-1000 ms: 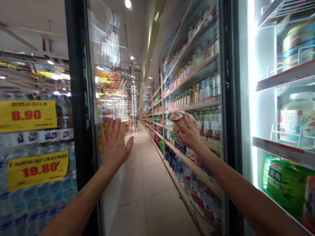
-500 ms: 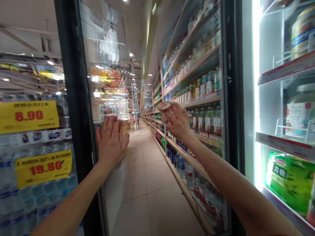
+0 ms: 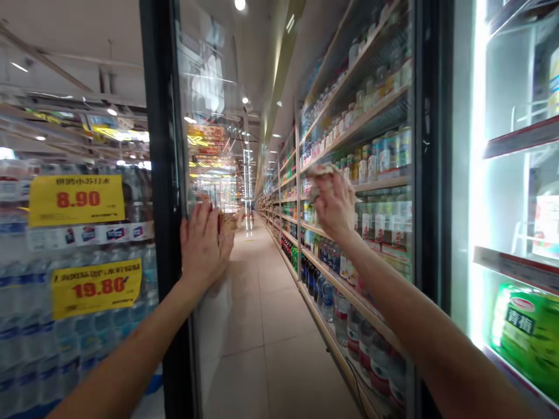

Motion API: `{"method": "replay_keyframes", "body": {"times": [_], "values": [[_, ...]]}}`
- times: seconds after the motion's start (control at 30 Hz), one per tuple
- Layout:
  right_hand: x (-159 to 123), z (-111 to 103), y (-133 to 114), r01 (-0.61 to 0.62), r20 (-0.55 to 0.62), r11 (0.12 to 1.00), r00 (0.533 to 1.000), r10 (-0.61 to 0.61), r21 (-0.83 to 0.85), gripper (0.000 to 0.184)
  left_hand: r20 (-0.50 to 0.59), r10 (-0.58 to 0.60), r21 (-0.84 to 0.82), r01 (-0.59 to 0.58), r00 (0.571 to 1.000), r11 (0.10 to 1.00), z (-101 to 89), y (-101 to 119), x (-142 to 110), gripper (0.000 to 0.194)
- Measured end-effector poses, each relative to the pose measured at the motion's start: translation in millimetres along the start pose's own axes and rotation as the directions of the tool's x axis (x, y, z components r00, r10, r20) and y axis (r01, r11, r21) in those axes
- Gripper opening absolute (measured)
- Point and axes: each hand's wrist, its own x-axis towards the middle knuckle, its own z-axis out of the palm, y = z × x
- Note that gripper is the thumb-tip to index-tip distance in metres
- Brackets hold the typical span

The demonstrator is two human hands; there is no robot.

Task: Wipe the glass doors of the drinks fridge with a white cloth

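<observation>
A glass door (image 3: 244, 326) with a black frame (image 3: 159, 145) stands swung out before me. Flat against its left part lies my left hand (image 3: 204, 240), fingers stretched upward near the frame, holding nothing. My right hand (image 3: 338, 209) presses a crumpled, light-coloured cloth (image 3: 325, 170) to the glass, right of the middle. Most of the cloth is hidden under the fingers, and the hand is slightly blurred.
To the right is a lit cooler shelf (image 3: 515, 267) with a green drink pack (image 3: 524, 331). Stacked water bottles (image 3: 39, 331) with yellow price signs (image 3: 96, 288) stand on the left. Shelves of bottles (image 3: 379, 157) and a tiled aisle show in the glass.
My right hand has moved the cloth a little up and to the right across the glass. The left hand stays on the door, while the whole view has shifted slightly.
</observation>
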Motion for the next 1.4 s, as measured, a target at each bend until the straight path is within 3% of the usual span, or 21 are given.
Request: {"method": "replay_keyframes", "body": {"times": [0.07, 0.1, 0.13, 0.2, 0.27, 0.33, 0.43, 0.5, 0.57, 0.63, 0.7, 0.8, 0.83, 0.9, 0.97, 1.03, 1.13, 1.2, 1.27, 1.33, 1.4], "values": [[9.1, 0.9, 7.4, -0.229, -0.084, 0.973, 0.970, 0.227, -0.016, 0.046, -0.006, 0.012, 0.009, -0.012, 1.000, 1.000, 0.5, -1.0, 0.6, 0.058], [9.5, 2.0, 3.3, -0.249, -0.094, 0.968, 0.965, 0.246, -0.014, 0.046, -0.006, 0.016, 0.011, -0.016, 1.000, 1.000, 0.9, -0.9, 1.2, 0.058], [6.5, 3.6, -5.3, -0.200, -0.084, 0.980, 0.976, 0.198, -0.010, 0.046, -0.006, 0.019, 0.010, -0.019, 1.000, 1.000, 1.4, -0.4, 2.1, 0.058], [-7.3, 7.1, -28.5, 0.081, -0.012, 0.997, 0.997, -0.081, 0.014, 0.044, -0.007, 0.015, 0.002, -0.015, 1.000, 1.000, 2.0, 1.5, 4.5, 0.058], [-21.9, 9.2, -41.7, 0.377, 0.066, 0.925, 0.923, -0.380, 0.056, 0.041, -0.013, 0.005, -0.009, -0.005, 1.000, 1.000, 1.9, 3.2, 6.9, 0.057], [-26.0, 6.9, -29.2, 0.422, 0.071, 0.905, 0.903, -0.424, 0.045, 0.038, -0.018, 0.002, -0.013, -0.003, 1.000, 1.000, 1.3, 3.4, 8.6, 0.056], [-8.2, -3.9, 28.6, 0.095, -0.070, 0.995, 0.993, -0.097, -0.037, 0.044, -0.010, 0.021, 0.004, -0.021, 1.000, 1.000, 0.6, 0.9, 9.0, 0.056], [9.0, -9.6, 62.8, -0.230, -0.186, 0.973, 0.958, 0.220, -0.033, 0.048, -0.010, 0.030, 0.025, -0.030, 0.999, 0.999, 1.1, -0.9, 8.4, 0.056], [19.1, -10.2, 70.4, -0.400, -0.234, 0.916, 0.890, 0.391, 0.011, 0.055, -0.021, 0.032, 0.037, -0.031, 0.999, 0.999, 2.7, -1.8, 7.6, 0.056], [18.1, -6.1, 50.3, -0.342, -0.191, 0.939, 0.920, 0.342, 0.034, 0.057, -0.034, 0.036, 0.039, -0.035, 0.999, 0.999, 5.1, -2.1, 6.9, 0.057], [9.3, -0.7, 21.5, -0.127, -0.077, 0.991, 0.989, 0.130, 0.040, 0.052, -0.039, 0.047, 0.036, -0.046, 0.998, 0.998, 7.0, -2.8, 6.2, 0.058], [-2.2, -1.3, 14.3, 0.076, 0.040, 0.996, 0.996, -0.078, 0.044, 0.048, -0.033, 0.060, 0.035, -0.059, 0.998, 0.998, 7.4, -4.5, 5.4, 0.059], [-3.0, -4.9, 26.5, 0.024, 0.033, 0.999, 0.999, -0.025, 0.034, 0.050, -0.027, 0.060, 0.034, -0.060, 0.998, 0.998, 6.8, -4.9, 5.3, 0.059], [-0.1, -14.0, 64.7, -0.241, -0.044, 0.970, 0.969, 0.241, 0.009, 0.053, -0.013, 0.058, 0.030, -0.058, 0.998, 0.998, 5.2, -4.7, 5.3, 0.059], [4.0, -20.2, 99.7, -0.491, -0.155, 0.871, 0.860, 0.487, 0.011, 0.053, -0.002, 0.049, 0.026, -0.049, 0.999, 0.998, 4.6, -2.8, 5.6, 0.059], [2.2, -20.1, 109.2, -0.566, -0.199, 0.824, 0.806, 0.557, 0.011, 0.054, 0.010, 0.033, 0.024, -0.033, 0.999, 0.999, 5.6, 1.0, 6.2, 0.058], [-18.3, -11.4, 70.1, -0.359, -0.123, 0.933, 0.927, 0.355, -0.011, 0.051, 0.020, 0.007, 0.012, -0.007, 1.000, 1.000, 9.2, 7.9, 7.0, 0.057], [-36.0, -5.4, 34.8, -0.036, -0.015, 0.999, 0.999, 0.036, -0.002, 0.049, 0.009, -0.002, 0.008, 0.002, 1.000, 1.000, 11.1, 11.2, 7.0, 0.059], [-44.0, -2.8, 17.1, 0.256, 0.093, 0.966, 0.962, -0.258, 0.031, 0.046, 0.003, -0.007, 0.017, 0.007, 1.000, 1.000, 11.2, 12.4, 6.4, 0.059], [-35.1, -3.3, 23.0, 0.265, 0.085, 0.964, 0.961, -0.265, 0.013, 0.044, 0.009, -0.002, 0.025, 0.001, 1.000, 1.000, 9.4, 11.8, 5.9, 0.059], [-12.8, -4.1, 38.8, -0.020, -0.067, 0.999, 0.998, 0.018, -0.030, 0.046, 0.018, 0.009, 0.026, -0.009, 1.000, 1.000, 6.9, 10.3, 6.7, 0.057]]}}
